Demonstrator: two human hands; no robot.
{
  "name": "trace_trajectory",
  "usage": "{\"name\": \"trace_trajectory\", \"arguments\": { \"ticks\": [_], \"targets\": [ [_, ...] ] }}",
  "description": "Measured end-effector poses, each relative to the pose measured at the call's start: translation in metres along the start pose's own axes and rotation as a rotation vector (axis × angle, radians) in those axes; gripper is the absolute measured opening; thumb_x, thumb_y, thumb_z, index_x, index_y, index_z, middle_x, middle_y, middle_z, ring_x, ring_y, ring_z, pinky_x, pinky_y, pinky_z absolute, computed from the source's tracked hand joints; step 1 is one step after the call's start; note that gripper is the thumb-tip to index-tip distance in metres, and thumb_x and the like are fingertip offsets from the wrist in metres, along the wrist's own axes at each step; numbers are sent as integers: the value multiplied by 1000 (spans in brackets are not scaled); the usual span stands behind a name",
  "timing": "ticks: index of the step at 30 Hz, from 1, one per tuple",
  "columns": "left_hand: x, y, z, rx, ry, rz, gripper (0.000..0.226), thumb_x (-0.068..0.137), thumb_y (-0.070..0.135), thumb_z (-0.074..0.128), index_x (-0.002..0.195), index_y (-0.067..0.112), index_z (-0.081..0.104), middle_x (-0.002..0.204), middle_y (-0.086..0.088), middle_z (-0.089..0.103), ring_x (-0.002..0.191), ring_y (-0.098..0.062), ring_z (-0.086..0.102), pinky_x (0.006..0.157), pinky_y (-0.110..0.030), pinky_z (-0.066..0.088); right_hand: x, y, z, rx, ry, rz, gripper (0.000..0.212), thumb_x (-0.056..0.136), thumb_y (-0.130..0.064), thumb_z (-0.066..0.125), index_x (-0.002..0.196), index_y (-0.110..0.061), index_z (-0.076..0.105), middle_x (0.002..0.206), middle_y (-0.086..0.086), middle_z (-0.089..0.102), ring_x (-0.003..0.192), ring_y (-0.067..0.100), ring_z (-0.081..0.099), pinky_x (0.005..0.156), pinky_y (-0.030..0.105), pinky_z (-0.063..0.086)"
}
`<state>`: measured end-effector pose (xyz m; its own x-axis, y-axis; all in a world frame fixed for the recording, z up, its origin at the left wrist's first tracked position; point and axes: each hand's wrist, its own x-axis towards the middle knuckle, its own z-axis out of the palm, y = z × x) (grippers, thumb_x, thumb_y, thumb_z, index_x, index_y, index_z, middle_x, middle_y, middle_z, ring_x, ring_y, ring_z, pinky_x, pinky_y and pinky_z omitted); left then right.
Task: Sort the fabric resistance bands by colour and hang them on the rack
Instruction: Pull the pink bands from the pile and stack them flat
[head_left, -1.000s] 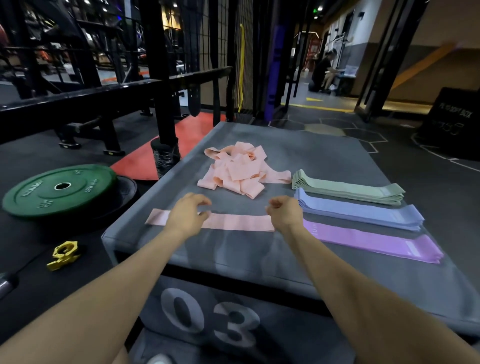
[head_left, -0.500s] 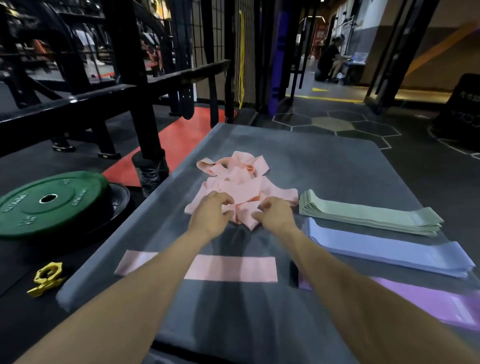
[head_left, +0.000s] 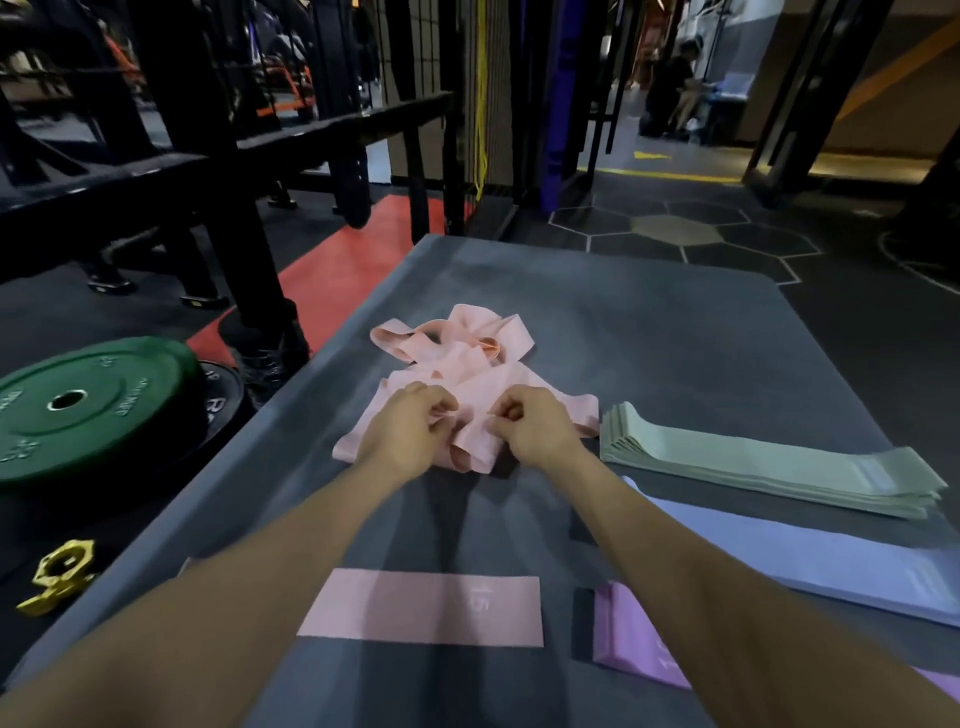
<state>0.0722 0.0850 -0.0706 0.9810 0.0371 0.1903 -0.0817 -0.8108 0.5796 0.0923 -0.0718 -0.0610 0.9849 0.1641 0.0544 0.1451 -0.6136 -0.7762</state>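
On the grey box top (head_left: 649, 332), both hands, left (head_left: 402, 439) and right (head_left: 535, 428), knuckles up, pinch the pink band pile (head_left: 467, 364).

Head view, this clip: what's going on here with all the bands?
A person is sorting fabric bands on a grey padded box. Both the left hand and right hand pinch into the tangled pink pile, apparently picking out one band. One pink band already lies flat near the person. To the right sit neat stacks: green, blue and purple. Nothing is hung on a rack yet.
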Motion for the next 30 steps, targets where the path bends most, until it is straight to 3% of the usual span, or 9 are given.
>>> {"name": "trace_trajectory", "arguments": {
  "ticks": [4,10,13,15,18,21,25,27,30],
  "targets": [
    [-6,13,-13,6,-14,35,22,89,10,56,108,9,65,111,-6,63,107,-20,55,79,-14,31,-3,-11,-2,53,16,-2,23,85,-3,60,68,-17,54,78,0,58,75,16,52,69,22,39],
    [-25,23,-40,15,-118,60,38,78,1,51,111,16,62,108,-1,60,107,-20,52,94,-26,40,-24,-40,-14,189,79,12,32,82,0,57,59,-21,50,60,-3,53,61,18,51,66,30,45],
    [-35,34,-55,-12,-84,111,22,78,13,54,97,5,62,95,-8,63,96,-28,56,82,-36,44,-34,-63,-23,244,65,-44,21,85,-2,56,68,-14,52,65,-1,53,66,16,48,66,25,41],
    [-42,43,-66,-46,-42,119,15,85,11,55,96,2,60,88,-6,62,86,-25,55,71,-32,39,-41,-78,-33,309,58,-75,13,86,-2,56,75,-9,54,73,2,55,70,14,48,67,22,40],
    [-46,52,-80,-120,37,120,15,87,4,51,98,7,61,83,6,54,80,-17,49,61,-22,30,-50,-97,-47,439,19,-107,18,87,0,57,73,-10,55,65,-4,59,65,13,51,68,30,43],
    [-49,58,-92,-230,112,120,28,89,5,51,67,23,51,65,9,44,64,-13,42,54,-19,30,-55,-109,-61,458,31,-119,23,90,-3,57,70,-16,55,65,-3,56,60,11,48,61,33,43],
    [-56,62,-105,-290,119,102,16,90,11,57,77,20,54,59,15,46,55,-2,42,56,-14,33,-62,-121,-83,577,57,-118,25,92,-2,52,70,-13,55,64,4,52,53,9,48,53,19,43],
    [-57,66,-109,-349,128,84,13,90,10,56,80,18,57,65,10,54,64,-10,50,64,-22,42,-68,-123,-91,576,52,-122,27,93,-2,51,68,-13,53,61,3,49,45,5,45,47,15,39],
    [-57,76,-116,-528,128,18,15,92,10,53,80,18,58,76,4,59,79,-22,57,83,-42,49,-74,-123,-96,558,66,-110,28,94,-2,50,70,-15,52,63,3,48,53,10,43,46,17,36]
  ]
}}
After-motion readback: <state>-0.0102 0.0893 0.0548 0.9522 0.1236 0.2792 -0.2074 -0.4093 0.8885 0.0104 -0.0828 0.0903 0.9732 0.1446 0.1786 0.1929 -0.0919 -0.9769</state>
